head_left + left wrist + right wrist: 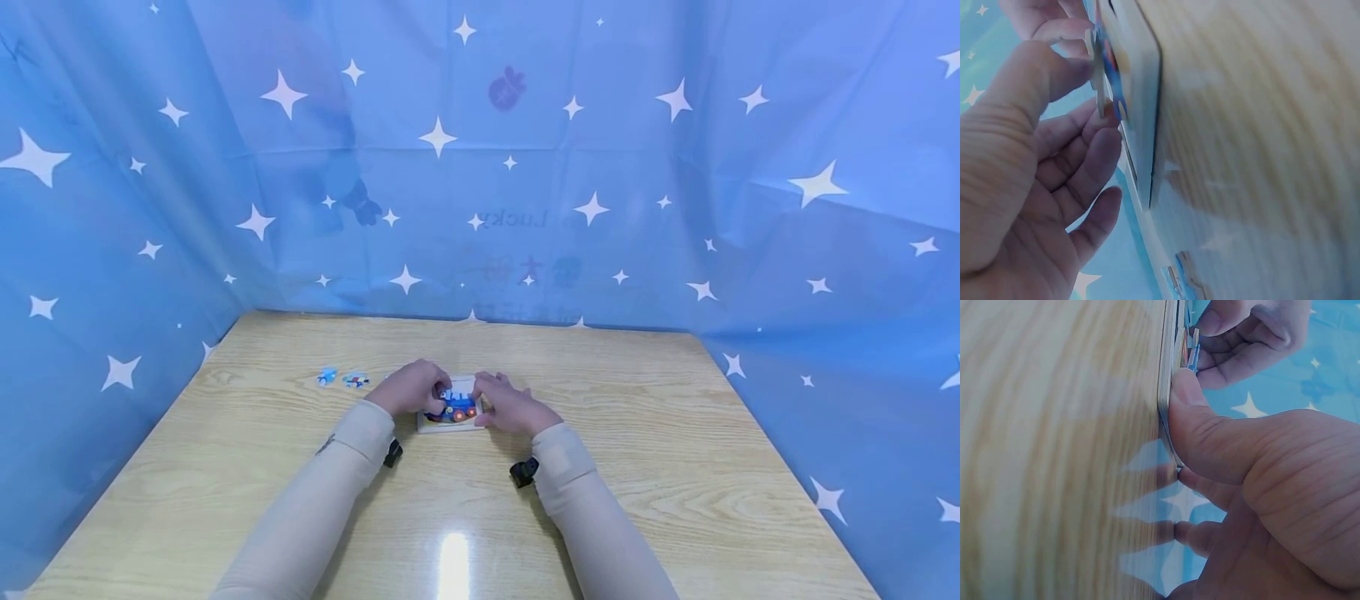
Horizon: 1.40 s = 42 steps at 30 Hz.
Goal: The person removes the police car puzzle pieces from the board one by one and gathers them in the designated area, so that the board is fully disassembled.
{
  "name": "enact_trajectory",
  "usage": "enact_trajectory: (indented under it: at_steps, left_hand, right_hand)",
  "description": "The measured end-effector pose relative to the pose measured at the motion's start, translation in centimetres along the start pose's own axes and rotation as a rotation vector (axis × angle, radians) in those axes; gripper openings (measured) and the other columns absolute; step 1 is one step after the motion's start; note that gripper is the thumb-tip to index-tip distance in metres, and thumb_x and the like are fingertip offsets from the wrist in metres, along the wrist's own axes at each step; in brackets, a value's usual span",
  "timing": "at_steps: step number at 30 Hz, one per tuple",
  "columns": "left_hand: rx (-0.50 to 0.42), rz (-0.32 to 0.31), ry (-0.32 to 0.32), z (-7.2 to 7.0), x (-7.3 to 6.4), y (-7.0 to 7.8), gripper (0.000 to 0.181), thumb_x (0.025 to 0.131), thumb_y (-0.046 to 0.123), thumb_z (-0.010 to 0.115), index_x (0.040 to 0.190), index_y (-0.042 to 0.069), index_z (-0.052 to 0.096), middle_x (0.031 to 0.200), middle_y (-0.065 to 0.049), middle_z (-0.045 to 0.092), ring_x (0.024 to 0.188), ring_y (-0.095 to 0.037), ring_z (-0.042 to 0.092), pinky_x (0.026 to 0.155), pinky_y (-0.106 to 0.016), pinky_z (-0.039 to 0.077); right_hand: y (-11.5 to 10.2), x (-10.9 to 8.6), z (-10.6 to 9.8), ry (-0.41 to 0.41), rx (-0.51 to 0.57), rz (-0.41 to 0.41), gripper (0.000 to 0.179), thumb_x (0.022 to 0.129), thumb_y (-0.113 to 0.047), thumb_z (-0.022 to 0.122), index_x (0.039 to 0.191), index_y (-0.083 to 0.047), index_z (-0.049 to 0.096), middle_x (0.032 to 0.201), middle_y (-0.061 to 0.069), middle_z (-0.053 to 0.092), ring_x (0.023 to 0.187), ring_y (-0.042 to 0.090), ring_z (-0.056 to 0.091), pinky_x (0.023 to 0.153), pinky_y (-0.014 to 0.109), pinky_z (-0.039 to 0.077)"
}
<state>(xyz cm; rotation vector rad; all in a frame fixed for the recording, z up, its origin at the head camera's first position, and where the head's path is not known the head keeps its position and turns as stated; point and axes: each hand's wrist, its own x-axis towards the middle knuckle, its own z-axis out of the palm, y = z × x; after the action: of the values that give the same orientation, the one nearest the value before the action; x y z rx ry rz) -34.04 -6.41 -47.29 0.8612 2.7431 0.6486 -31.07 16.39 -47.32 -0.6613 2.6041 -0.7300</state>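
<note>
Head | left hand pinches puzzle piece over tray | right hand uncurled, thumb touching tray

Head looks down; close wrist views seemingly share the tray.

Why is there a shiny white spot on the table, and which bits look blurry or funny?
Head view: a white glare patch on the wooden tabletop, probably a reflected light, with soft shadows beside the sleeves; left wrist view: wood grain smeared and tipped sideways; right wrist view: the glossy tabletop mirrors fingers of the right hand.
</note>
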Motion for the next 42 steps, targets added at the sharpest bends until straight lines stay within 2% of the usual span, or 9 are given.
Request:
enact_trajectory:
  at_steps: [3, 6, 10, 13, 16, 22, 25, 36, 42]
  left_hand:
    - [-0.057, 0.005, 0.000, 0.1, 0.0, -0.2, 0.009, 0.086, 0.009, 0.076, 0.095, 0.010, 0.074, 0.074, 0.005, 0.062, 0.060, -0.009, 0.051, 0.063, -0.026, 0.045]
    - [-0.086, 0.023, 0.006, 0.1, 0.1, -0.4, 0.005, 0.086, 0.008, 0.075, 0.089, 0.011, 0.072, 0.069, 0.005, 0.058, 0.058, -0.008, 0.049, 0.062, -0.025, 0.043]
    - [-0.095, 0.038, 0.006, 0.1, 0.1, -0.5, 0.009, 0.085, 0.007, 0.074, 0.081, 0.011, 0.068, 0.064, 0.005, 0.053, 0.055, -0.009, 0.045, 0.059, -0.024, 0.040]
    - [-0.101, 0.021, 0.010, 0.0, 0.0, -0.5, 0.007, 0.084, 0.006, 0.074, 0.088, 0.012, 0.072, 0.068, 0.005, 0.057, 0.057, -0.009, 0.046, 0.059, -0.025, 0.042]
    - [-0.099, -0.001, 0.019, 0.0, -0.1, -0.7, 0.020, 0.084, 0.005, 0.073, 0.103, 0.009, 0.076, 0.078, 0.004, 0.063, 0.063, -0.011, 0.052, 0.064, -0.028, 0.046]
    - [-0.080, -0.032, 0.024, -0.2, -0.5, -0.9, 0.038, 0.087, 0.011, 0.075, 0.125, 0.006, 0.071, 0.107, 0.000, 0.070, 0.086, -0.013, 0.060, 0.086, -0.034, 0.053]
    - [-0.069, -0.040, 0.033, -0.4, -0.8, -1.0, 0.040, 0.088, 0.011, 0.075, 0.127, 0.006, 0.070, 0.115, -0.003, 0.069, 0.094, -0.013, 0.061, 0.092, -0.037, 0.053]
    - [-0.040, -0.009, 0.068, -0.8, -2.1, -1.5, 0.038, 0.088, 0.011, 0.074, 0.126, 0.005, 0.069, 0.117, -0.005, 0.068, 0.097, -0.016, 0.060, 0.092, -0.038, 0.052]
    - [-0.061, -0.054, 0.064, -0.9, -2.7, -1.9, 0.042, 0.089, 0.015, 0.078, 0.128, 0.006, 0.068, 0.118, -0.004, 0.068, 0.104, -0.017, 0.062, 0.097, -0.039, 0.051]
  right_hand:
    - [0.0, 0.0, 0.0, 0.000, -0.003, -0.002, 0.019, 0.098, -0.024, 0.067, 0.111, -0.020, 0.054, 0.167, 0.012, 0.021, 0.153, 0.045, 0.008, 0.106, 0.083, 0.004]
    - [0.0, -0.1, 0.0, 0.003, -0.004, -0.005, 0.019, 0.098, -0.023, 0.067, 0.111, -0.020, 0.054, 0.167, 0.013, 0.020, 0.152, 0.045, 0.008, 0.106, 0.083, 0.004]
    - [-0.1, -0.1, 0.0, 0.002, -0.001, -0.004, 0.017, 0.099, -0.022, 0.066, 0.111, -0.019, 0.054, 0.167, 0.014, 0.020, 0.152, 0.046, 0.007, 0.105, 0.083, 0.003]
    - [-0.2, -0.1, 0.0, 0.001, -0.004, 0.002, 0.018, 0.099, -0.023, 0.067, 0.111, -0.019, 0.055, 0.167, 0.014, 0.020, 0.152, 0.045, 0.007, 0.105, 0.083, 0.003]
    - [-0.3, -0.2, 0.0, 0.004, -0.012, 0.005, 0.018, 0.098, -0.023, 0.067, 0.111, -0.019, 0.055, 0.167, 0.014, 0.020, 0.152, 0.045, 0.008, 0.105, 0.083, 0.003]
    - [-0.3, -0.1, 0.0, 0.006, -0.013, 0.000, 0.019, 0.098, -0.022, 0.067, 0.111, -0.018, 0.054, 0.166, 0.014, 0.021, 0.152, 0.047, 0.008, 0.105, 0.083, 0.004]
    - [-0.2, 0.0, 0.0, 0.007, -0.020, -0.003, 0.020, 0.098, -0.022, 0.067, 0.112, -0.018, 0.054, 0.166, 0.014, 0.022, 0.152, 0.047, 0.008, 0.105, 0.083, 0.004]
    - [0.0, -0.1, 0.2, 0.017, -0.033, 0.015, 0.018, 0.098, -0.024, 0.067, 0.112, -0.020, 0.056, 0.167, 0.011, 0.022, 0.152, 0.045, 0.009, 0.107, 0.082, 0.006]
    - [0.0, 0.0, 0.2, 0.023, -0.042, 0.013, 0.020, 0.098, -0.024, 0.068, 0.114, -0.020, 0.056, 0.166, 0.010, 0.024, 0.152, 0.044, 0.010, 0.107, 0.082, 0.007]
